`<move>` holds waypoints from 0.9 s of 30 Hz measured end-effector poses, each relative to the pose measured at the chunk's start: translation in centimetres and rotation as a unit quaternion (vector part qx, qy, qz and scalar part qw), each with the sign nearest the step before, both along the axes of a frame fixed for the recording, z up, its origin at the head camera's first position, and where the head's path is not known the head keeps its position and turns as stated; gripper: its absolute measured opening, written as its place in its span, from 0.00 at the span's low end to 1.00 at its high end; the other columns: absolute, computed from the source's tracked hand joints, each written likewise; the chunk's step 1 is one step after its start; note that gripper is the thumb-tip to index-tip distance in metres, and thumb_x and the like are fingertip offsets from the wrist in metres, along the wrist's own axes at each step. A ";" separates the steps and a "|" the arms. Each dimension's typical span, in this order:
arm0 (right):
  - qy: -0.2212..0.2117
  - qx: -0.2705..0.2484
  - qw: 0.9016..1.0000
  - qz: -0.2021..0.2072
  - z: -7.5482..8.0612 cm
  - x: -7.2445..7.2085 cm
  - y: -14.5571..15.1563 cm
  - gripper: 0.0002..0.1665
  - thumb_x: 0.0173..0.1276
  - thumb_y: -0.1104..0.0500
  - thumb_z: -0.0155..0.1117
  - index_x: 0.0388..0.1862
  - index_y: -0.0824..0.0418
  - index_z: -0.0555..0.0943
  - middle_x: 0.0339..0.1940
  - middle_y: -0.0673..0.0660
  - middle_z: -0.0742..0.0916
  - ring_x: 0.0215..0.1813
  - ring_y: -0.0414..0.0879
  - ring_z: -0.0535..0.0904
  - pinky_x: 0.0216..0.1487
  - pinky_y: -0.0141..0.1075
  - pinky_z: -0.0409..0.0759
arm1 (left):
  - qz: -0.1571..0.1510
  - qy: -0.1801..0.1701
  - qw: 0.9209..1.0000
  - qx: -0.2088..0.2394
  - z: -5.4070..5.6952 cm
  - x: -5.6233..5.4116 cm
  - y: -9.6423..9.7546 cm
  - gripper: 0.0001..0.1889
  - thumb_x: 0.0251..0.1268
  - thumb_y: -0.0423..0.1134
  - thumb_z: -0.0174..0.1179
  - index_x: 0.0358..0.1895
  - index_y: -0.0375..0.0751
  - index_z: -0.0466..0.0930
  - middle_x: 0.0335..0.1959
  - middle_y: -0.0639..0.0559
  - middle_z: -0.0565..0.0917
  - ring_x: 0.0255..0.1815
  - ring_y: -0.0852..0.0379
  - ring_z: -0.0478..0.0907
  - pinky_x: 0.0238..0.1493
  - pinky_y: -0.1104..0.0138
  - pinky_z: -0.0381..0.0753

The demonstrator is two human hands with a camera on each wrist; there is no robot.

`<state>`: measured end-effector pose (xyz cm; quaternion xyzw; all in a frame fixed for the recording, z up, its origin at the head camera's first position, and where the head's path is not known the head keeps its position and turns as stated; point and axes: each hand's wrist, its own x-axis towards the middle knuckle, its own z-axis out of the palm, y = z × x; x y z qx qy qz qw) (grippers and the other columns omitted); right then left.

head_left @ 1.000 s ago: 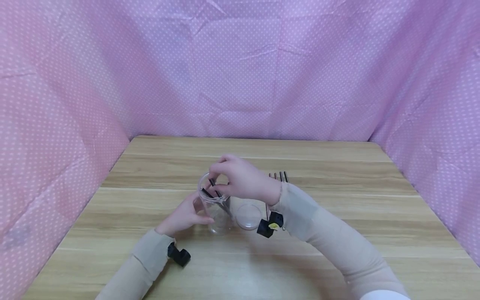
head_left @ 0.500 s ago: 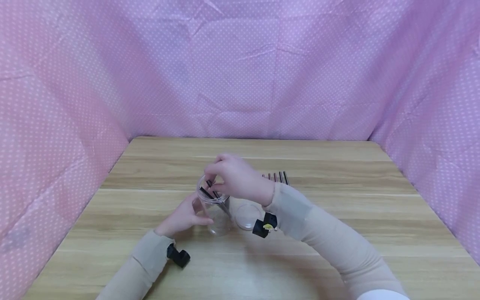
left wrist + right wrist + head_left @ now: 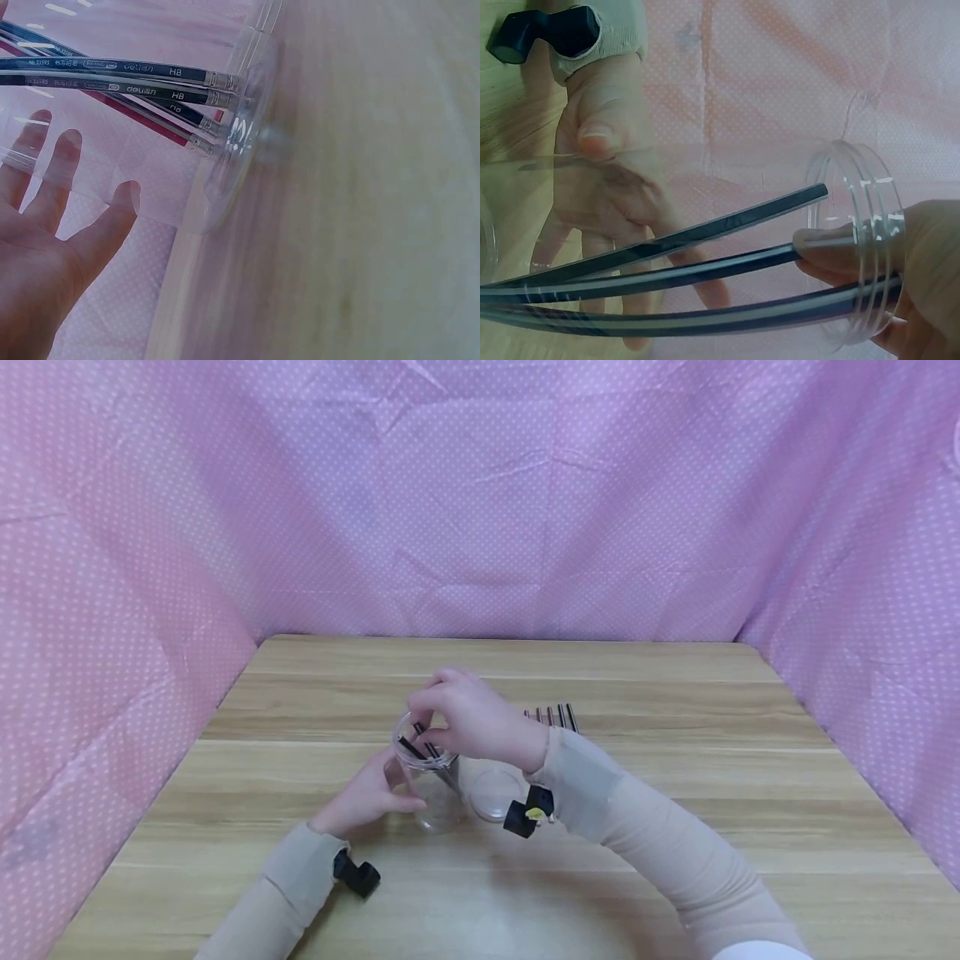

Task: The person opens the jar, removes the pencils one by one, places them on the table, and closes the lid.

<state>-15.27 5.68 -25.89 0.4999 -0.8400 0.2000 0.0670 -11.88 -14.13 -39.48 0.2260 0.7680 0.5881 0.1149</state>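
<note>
A clear plastic jar (image 3: 438, 817) stands on the table, its mouth open. My left hand (image 3: 371, 793) holds it from the left, thumb in front and fingers around the far side. Several pencils (image 3: 150, 71) lean inside, dark ones and a red one, with eraser ends at the jar's bottom. My right hand (image 3: 480, 718) reaches over the rim, and its thumb and fingers pinch a dark pencil (image 3: 690, 277) inside the mouth. In the right wrist view, part of that hand (image 3: 937, 277) shows through the threaded neck; some fingertips are hidden.
A round clear lid (image 3: 491, 795) lies just right of the jar. Beyond the right wrist, several pencils (image 3: 562, 717) lie side by side, partly hidden by the forearm. A pink dotted curtain (image 3: 480, 527) hangs behind the wooden table (image 3: 675, 693).
My right hand has shifted slightly left over the jar's mouth, uncovering more of the pencil row behind its wrist. The left hand and the jar have barely moved.
</note>
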 end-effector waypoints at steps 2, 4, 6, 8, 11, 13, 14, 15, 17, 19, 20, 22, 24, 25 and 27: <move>-0.001 -0.012 1.000 0.007 -0.1 -0.2 0.0 0.10 0.52 0.63 0.73 0.26 0.55 0.77 0.29 0.45 0.87 0.48 0.46 0.78 0.51 0.39 0.75 | -0.004 0.003 1.000 0.007 0.0 0.0 0.0 0.42 0.49 0.23 0.66 0.70 0.36 0.57 0.69 0.39 0.66 0.62 0.75 0.65 0.61 0.78 0.63; -0.008 -0.030 0.999 0.015 -0.2 -0.4 0.0 0.10 0.52 0.64 0.72 0.25 0.57 0.77 0.28 0.47 0.87 0.47 0.47 0.78 0.51 0.38 0.75 | -0.006 0.005 1.000 0.010 0.1 0.0 0.0 0.42 0.49 0.23 0.66 0.70 0.35 0.57 0.69 0.38 0.66 0.62 0.76 0.65 0.61 0.79 0.63; -0.024 -0.050 0.998 0.020 -0.5 -0.5 0.1 0.09 0.53 0.65 0.72 0.25 0.57 0.78 0.28 0.48 0.86 0.46 0.46 0.78 0.51 0.37 0.75 | -0.007 0.006 1.000 0.008 0.1 0.0 0.0 0.42 0.49 0.23 0.66 0.70 0.36 0.57 0.69 0.39 0.66 0.62 0.75 0.65 0.62 0.78 0.63; -0.045 -0.072 0.996 0.023 -0.8 -0.7 0.2 0.08 0.54 0.65 0.71 0.26 0.58 0.79 0.28 0.48 0.86 0.46 0.45 0.78 0.51 0.37 0.75 | -0.004 0.008 1.000 0.003 0.1 0.0 0.0 0.42 0.49 0.25 0.67 0.70 0.37 0.58 0.69 0.41 0.67 0.63 0.73 0.65 0.63 0.75 0.63; -0.063 -0.106 0.992 0.027 -1.3 -1.0 0.3 0.07 0.55 0.65 0.71 0.28 0.59 0.80 0.30 0.50 0.86 0.44 0.45 0.78 0.50 0.39 0.77 | -0.003 0.011 1.000 -0.001 -0.1 -0.1 0.0 0.42 0.49 0.26 0.68 0.70 0.39 0.59 0.68 0.42 0.68 0.66 0.63 0.65 0.67 0.63 0.63; -0.067 -0.127 0.989 0.031 -1.5 -1.1 0.4 0.07 0.55 0.67 0.71 0.30 0.60 0.79 0.31 0.51 0.86 0.43 0.45 0.78 0.49 0.39 0.78 | -0.001 0.010 1.000 -0.002 -0.1 -0.2 0.0 0.41 0.48 0.27 0.68 0.69 0.41 0.60 0.67 0.43 0.69 0.67 0.56 0.66 0.68 0.53 0.62; -0.067 -0.138 0.988 0.032 -1.5 -1.1 0.5 0.08 0.55 0.67 0.70 0.30 0.61 0.79 0.32 0.52 0.87 0.42 0.44 0.78 0.49 0.40 0.78 | -0.001 0.011 1.000 -0.002 -0.1 -0.2 0.0 0.42 0.48 0.28 0.68 0.69 0.41 0.60 0.67 0.43 0.69 0.68 0.52 0.65 0.67 0.49 0.61; -0.071 -0.148 0.986 0.034 -1.4 -1.1 0.5 0.08 0.55 0.68 0.70 0.31 0.62 0.79 0.33 0.53 0.87 0.41 0.43 0.78 0.49 0.38 0.78 | -0.001 0.012 1.000 -0.003 -0.2 -0.2 0.0 0.41 0.48 0.28 0.69 0.69 0.41 0.60 0.67 0.43 0.69 0.68 0.50 0.65 0.67 0.47 0.60; -0.086 -0.171 0.981 0.038 -1.3 -1.0 0.7 0.08 0.56 0.70 0.68 0.34 0.64 0.78 0.35 0.57 0.87 0.32 0.42 0.77 0.42 0.34 0.78 | -0.003 0.012 1.000 -0.003 -0.2 -0.3 0.0 0.42 0.48 0.28 0.69 0.69 0.42 0.60 0.67 0.45 0.70 0.68 0.49 0.66 0.67 0.49 0.61; -0.107 -0.189 0.975 0.037 -1.1 -0.9 0.9 0.09 0.57 0.71 0.66 0.36 0.66 0.78 0.38 0.60 0.86 0.23 0.40 0.71 0.31 0.29 0.75 | -0.008 0.017 1.000 -0.002 -0.3 -0.3 0.0 0.43 0.48 0.28 0.69 0.70 0.41 0.59 0.68 0.45 0.69 0.68 0.50 0.66 0.67 0.55 0.63; -0.117 -0.196 0.973 0.035 -1.0 -0.9 1.0 0.09 0.57 0.71 0.65 0.37 0.67 0.77 0.39 0.61 0.86 0.23 0.39 0.71 0.26 0.28 0.73 | -0.012 0.019 1.000 0.000 -0.3 -0.3 0.0 0.43 0.48 0.27 0.68 0.70 0.40 0.58 0.68 0.46 0.69 0.68 0.51 0.65 0.67 0.59 0.63; -0.129 -0.207 0.969 0.029 -0.8 -0.8 1.1 0.10 0.58 0.72 0.64 0.39 0.68 0.77 0.41 0.62 0.86 0.24 0.41 0.74 0.26 0.25 0.72 | -0.018 0.019 1.000 0.006 -0.2 -0.4 0.0 0.43 0.49 0.26 0.68 0.71 0.39 0.57 0.69 0.46 0.68 0.69 0.52 0.64 0.67 0.64 0.63; -0.136 -0.215 0.967 0.020 -0.7 -0.8 1.2 0.10 0.59 0.71 0.64 0.40 0.68 0.77 0.41 0.61 0.86 0.34 0.45 0.81 0.35 0.26 0.77 | -0.022 0.022 0.999 0.010 -0.2 -0.4 0.0 0.44 0.49 0.26 0.67 0.71 0.38 0.56 0.69 0.46 0.67 0.69 0.52 0.64 0.68 0.61 0.61; -0.136 -0.218 0.966 0.015 -0.6 -0.8 1.2 0.10 0.59 0.71 0.64 0.41 0.68 0.77 0.41 0.61 0.86 0.41 0.47 0.82 0.42 0.27 0.78 | -0.021 0.017 1.000 0.011 -0.2 -0.4 0.0 0.44 0.49 0.26 0.67 0.71 0.39 0.56 0.70 0.46 0.67 0.70 0.52 0.63 0.69 0.58 0.60; -0.143 -0.226 0.963 0.012 -0.4 -0.8 1.3 0.11 0.59 0.72 0.64 0.41 0.69 0.77 0.42 0.61 0.85 0.50 0.51 0.82 0.55 0.31 0.77 | -0.020 0.015 1.000 0.012 -0.1 -0.4 0.0 0.44 0.49 0.26 0.67 0.72 0.40 0.55 0.70 0.44 0.66 0.70 0.49 0.62 0.69 0.50 0.57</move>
